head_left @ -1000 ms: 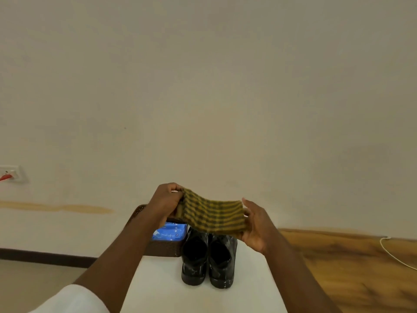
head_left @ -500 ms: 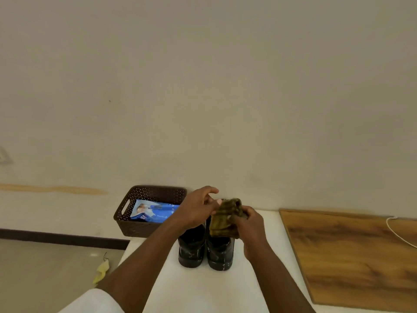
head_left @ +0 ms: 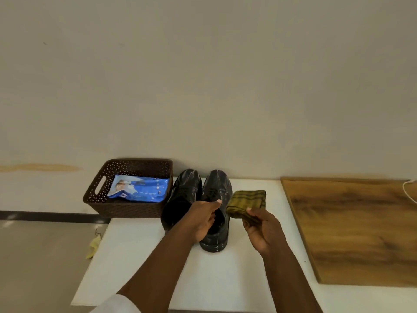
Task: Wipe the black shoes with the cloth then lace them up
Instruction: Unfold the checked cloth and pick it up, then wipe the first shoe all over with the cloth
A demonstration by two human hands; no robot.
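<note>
Reaching left hand [head_left: 204, 219] into right shoe [head_left: 216, 206], grip curled on its collar; right hand [head_left: 262, 229] pinching folded cloth [head_left: 246, 201] at 3 o'clock; basket [head_left: 126, 207] at 9 on worktop [head_left: 140, 263]

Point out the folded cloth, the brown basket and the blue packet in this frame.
folded cloth [head_left: 247, 201]: head view, on its striped top face.
brown basket [head_left: 126, 210]: head view, on its near wall.
blue packet [head_left: 140, 188]: head view, on its printed front, inside the basket.
</note>
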